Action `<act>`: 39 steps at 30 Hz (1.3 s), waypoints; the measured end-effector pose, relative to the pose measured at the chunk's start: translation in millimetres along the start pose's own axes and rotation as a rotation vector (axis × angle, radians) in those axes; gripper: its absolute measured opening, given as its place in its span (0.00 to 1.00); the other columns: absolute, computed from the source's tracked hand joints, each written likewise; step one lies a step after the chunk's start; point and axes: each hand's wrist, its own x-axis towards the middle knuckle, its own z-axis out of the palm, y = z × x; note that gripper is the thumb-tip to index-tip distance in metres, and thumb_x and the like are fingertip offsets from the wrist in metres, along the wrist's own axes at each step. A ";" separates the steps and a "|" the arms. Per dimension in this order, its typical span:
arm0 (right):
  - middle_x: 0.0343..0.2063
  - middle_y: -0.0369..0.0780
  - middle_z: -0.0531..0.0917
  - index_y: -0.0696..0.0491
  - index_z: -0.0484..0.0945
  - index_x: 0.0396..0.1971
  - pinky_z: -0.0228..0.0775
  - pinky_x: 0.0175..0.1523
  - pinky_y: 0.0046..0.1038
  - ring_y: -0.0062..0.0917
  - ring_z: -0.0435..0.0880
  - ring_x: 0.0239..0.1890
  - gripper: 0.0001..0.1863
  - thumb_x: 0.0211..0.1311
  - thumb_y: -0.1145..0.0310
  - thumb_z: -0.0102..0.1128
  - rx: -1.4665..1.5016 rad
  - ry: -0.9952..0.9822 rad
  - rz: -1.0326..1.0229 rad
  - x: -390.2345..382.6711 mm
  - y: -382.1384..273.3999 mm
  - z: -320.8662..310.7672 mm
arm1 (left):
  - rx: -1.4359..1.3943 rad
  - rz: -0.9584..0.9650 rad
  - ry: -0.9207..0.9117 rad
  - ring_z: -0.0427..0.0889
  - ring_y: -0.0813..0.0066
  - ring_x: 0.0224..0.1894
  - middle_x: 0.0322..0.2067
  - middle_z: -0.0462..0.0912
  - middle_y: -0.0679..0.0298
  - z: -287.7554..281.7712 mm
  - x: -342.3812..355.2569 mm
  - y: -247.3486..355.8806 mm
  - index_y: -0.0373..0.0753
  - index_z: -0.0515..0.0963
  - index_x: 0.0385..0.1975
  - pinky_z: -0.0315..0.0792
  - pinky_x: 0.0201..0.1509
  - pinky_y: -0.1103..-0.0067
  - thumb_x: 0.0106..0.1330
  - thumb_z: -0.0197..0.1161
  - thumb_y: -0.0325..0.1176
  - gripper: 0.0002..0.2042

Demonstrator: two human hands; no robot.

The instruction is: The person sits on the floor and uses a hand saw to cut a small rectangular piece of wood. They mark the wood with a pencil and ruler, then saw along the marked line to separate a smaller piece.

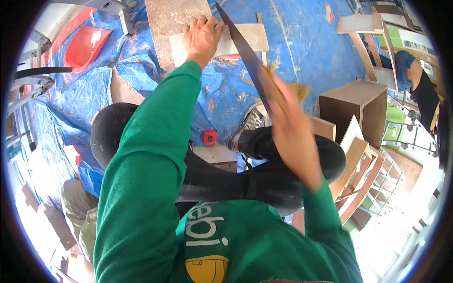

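My left hand (202, 40) grips a pale narrow board (252, 37), fingers bent over its far edge, where it lies across a larger brown board (172, 12). My right hand (292, 132), blurred by motion, is closed round the wooden handle of a long handsaw (240, 52). The dark blade slants forward across the pale board, just right of my left hand. Where blade meets board is too unclear to tell whether it cuts. My dark-trousered legs are bent beneath my arms, and a red tape measure (210, 137) lies between them on something blue.
Blue sheeting (321, 56) covers the floor. A red dustpan (87, 49) and metal frames (33, 80) are at left. A brown cabinet (354, 111), stacked boards (358, 174) and a wooden frame (368, 52) stand at right, with a co-worker (422, 94) beyond. A yellow bristly thing (302, 89) lies beyond my right hand.
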 end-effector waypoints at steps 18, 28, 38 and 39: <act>0.50 0.63 0.84 0.53 0.67 0.74 0.78 0.54 0.53 0.62 0.83 0.54 0.26 0.79 0.72 0.54 0.034 0.096 -0.027 48.7 35.0 53.1 | 0.001 -0.007 -0.011 0.79 0.55 0.56 0.47 0.85 0.61 8.0 -4.7 -0.5 0.49 0.86 0.49 0.67 0.62 0.56 0.77 0.60 0.53 0.16; 0.60 0.61 0.81 0.54 0.66 0.75 0.77 0.62 0.46 0.59 0.82 0.62 0.28 0.79 0.73 0.55 0.055 -0.088 0.089 -38.9 -34.7 -47.5 | 0.017 -0.073 -0.011 0.79 0.56 0.56 0.47 0.84 0.61 3.9 2.1 -7.3 0.49 0.86 0.49 0.66 0.62 0.57 0.78 0.60 0.53 0.17; 0.55 0.60 0.84 0.55 0.66 0.74 0.78 0.56 0.52 0.60 0.84 0.56 0.27 0.79 0.70 0.55 0.061 0.218 -0.222 87.1 52.0 76.2 | -0.001 -0.135 0.008 0.78 0.55 0.59 0.50 0.84 0.60 3.9 7.6 6.1 0.48 0.86 0.50 0.66 0.63 0.58 0.79 0.58 0.53 0.17; 0.55 0.60 0.84 0.55 0.66 0.74 0.78 0.56 0.52 0.60 0.84 0.56 0.27 0.79 0.70 0.55 0.063 0.159 -0.138 83.8 46.5 70.0 | -0.006 -0.120 0.006 0.78 0.55 0.59 0.50 0.84 0.60 1.5 7.4 5.6 0.48 0.86 0.50 0.66 0.63 0.58 0.78 0.58 0.53 0.17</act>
